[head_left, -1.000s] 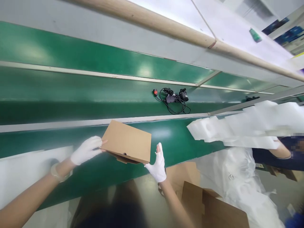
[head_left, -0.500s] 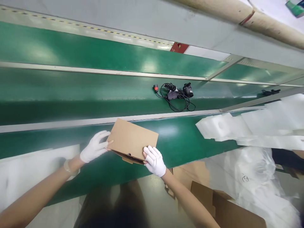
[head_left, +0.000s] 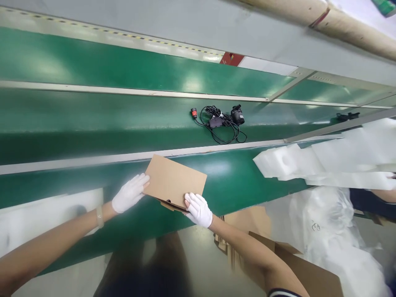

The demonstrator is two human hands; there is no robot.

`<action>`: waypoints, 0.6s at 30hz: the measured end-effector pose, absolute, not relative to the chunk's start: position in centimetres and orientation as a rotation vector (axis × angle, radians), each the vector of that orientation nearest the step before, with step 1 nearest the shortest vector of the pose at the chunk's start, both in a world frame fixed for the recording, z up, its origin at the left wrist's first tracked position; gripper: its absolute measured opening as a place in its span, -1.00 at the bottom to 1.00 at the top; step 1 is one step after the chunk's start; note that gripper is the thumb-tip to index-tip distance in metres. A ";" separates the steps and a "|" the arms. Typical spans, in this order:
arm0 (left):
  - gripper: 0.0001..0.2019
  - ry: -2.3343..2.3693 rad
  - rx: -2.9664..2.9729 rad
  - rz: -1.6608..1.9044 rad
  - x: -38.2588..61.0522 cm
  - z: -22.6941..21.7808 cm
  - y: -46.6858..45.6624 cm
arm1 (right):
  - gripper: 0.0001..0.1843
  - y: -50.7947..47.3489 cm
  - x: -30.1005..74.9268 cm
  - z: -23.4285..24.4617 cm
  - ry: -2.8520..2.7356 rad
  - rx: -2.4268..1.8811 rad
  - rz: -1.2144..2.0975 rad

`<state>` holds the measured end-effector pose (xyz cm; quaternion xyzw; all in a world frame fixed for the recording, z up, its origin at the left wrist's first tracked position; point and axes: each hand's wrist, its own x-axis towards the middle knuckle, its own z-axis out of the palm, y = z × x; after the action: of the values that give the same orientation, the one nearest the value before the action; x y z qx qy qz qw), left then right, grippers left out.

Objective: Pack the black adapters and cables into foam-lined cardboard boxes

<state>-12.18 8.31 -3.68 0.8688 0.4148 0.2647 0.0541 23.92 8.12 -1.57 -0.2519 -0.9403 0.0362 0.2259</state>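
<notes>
A brown cardboard box [head_left: 175, 179] is tilted over the near green bench, its lid on top and a tab showing at the front edge. My left hand [head_left: 131, 193], in a white glove, grips the box's left end with the fingers against its side. At the front right corner my gloved right hand [head_left: 198, 209] is closed on the box, fingers over the lid. The inside of the box is hidden. Beyond it, on the green conveyor belt [head_left: 123, 119], lies a black pump [head_left: 237, 115] with a coiled black cable [head_left: 224, 128] and a red-and-black plug [head_left: 194, 113].
White foam sheets [head_left: 287, 162] lie on the right of the bench, more white sheeting [head_left: 52, 218] on the left. Below right are a clear plastic bag [head_left: 331, 231], an open carton [head_left: 309, 264] and flat cardboard [head_left: 252, 222]. Another person's arm [head_left: 385, 195] shows at the right edge.
My left hand has shifted slightly right and its fingers sit closer on the box's end. The box's front flap shows less. On the belt, the pump and cable appear farther left.
</notes>
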 end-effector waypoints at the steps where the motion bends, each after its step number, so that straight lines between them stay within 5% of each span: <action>1: -0.55 1.266 2.655 0.759 -12.1 -3.2 8.4 | -0.53 8.2 24.0 -1.4 -2.608 -0.674 0.117; 8: -0.55 1.073 2.713 0.471 -11.1 -0.6 9.7 | -0.20 7.4 24.8 -1.0 -2.606 -0.807 0.234; 18: -0.63 1.045 2.817 0.578 -9.0 -2.7 9.8 | -0.08 6.7 24.8 -3.4 -2.425 -0.980 0.200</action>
<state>-9.04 9.79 -2.69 0.9200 0.3412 0.1887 0.0409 24.81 6.66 -3.41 -0.3610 -0.8936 0.0738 0.2563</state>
